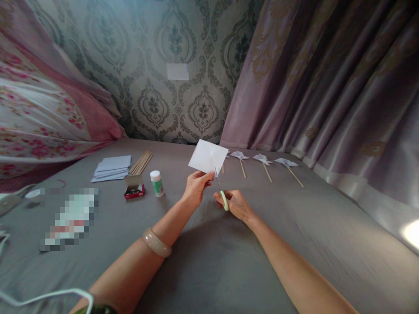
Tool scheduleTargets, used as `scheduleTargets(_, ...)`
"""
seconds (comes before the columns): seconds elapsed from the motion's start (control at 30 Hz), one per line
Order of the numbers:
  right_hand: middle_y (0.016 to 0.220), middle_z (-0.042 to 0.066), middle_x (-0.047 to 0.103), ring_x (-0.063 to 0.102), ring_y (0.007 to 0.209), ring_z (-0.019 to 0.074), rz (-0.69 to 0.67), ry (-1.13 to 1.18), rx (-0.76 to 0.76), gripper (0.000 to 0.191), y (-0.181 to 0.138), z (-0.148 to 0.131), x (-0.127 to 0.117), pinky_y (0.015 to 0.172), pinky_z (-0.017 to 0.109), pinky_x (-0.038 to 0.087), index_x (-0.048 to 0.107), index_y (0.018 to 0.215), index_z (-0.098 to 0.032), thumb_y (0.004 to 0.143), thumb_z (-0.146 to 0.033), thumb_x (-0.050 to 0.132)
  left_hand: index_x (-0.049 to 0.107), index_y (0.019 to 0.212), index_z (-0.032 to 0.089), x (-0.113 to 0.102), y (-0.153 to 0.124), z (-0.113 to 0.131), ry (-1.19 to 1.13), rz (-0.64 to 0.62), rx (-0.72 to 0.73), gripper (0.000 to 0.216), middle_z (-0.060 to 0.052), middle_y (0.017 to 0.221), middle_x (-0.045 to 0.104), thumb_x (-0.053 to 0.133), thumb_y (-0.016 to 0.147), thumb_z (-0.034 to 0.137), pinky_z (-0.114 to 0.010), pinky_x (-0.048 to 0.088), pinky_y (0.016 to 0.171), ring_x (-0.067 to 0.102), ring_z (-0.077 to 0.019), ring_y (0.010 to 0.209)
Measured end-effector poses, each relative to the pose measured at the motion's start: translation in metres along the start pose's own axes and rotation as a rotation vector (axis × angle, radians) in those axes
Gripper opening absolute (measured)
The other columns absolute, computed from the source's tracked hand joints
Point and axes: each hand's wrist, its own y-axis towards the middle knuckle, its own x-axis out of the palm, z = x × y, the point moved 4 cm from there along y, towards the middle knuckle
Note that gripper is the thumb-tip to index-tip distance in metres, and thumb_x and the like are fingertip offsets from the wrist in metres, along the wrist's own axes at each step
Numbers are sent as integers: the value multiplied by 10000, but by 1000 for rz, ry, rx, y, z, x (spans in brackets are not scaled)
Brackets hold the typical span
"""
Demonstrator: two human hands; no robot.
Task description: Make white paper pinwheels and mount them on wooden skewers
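Observation:
My left hand [195, 186] pinches the lower corner of a creased white paper square [208, 157] and holds it up above the grey bed sheet. My right hand [235, 204] grips small scissors with green handles [222, 195], and their blades reach up into the paper's lower edge. A pale bangle [156, 243] sits on my left wrist.
On the grey sheet [209, 253] lie a stack of white paper [111, 168], a bundle of wooden sticks [141, 162], a small open red box [134, 188] and a white glue bottle [156, 183]. Three finished paper pinwheels on sticks [263, 161] lie to the right. Curtains hang at right, bedding at left.

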Motion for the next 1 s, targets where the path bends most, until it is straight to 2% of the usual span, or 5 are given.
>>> scheduleTargets(0.37,513,-11,506,414,516,106,-4,-7,3,582,0,1,1,507,248,302,528,531,-175,608,-745,615,650,596,131,-1,0,-1,-27,5,2,280,-16,608,618,831,467,301,-237,383,560,529,-97,578)
scheduleTargets(0.8,506,-15,521,421,499,99,25,-31,-12,528,3,7,1,497,241,292,540,530,-170,656,-672,642,634,567,133,-1,1,-1,-25,19,-3,265,-14,572,604,825,477,293,-236,381,550,515,-92,550)
scheduleTargets(1.0,483,-31,483,400,482,94,38,-38,-13,491,3,8,0,497,243,275,525,514,-176,681,-623,639,632,567,133,-1,1,-1,-19,21,-2,266,-12,574,602,823,477,295,-234,381,546,518,-91,551)
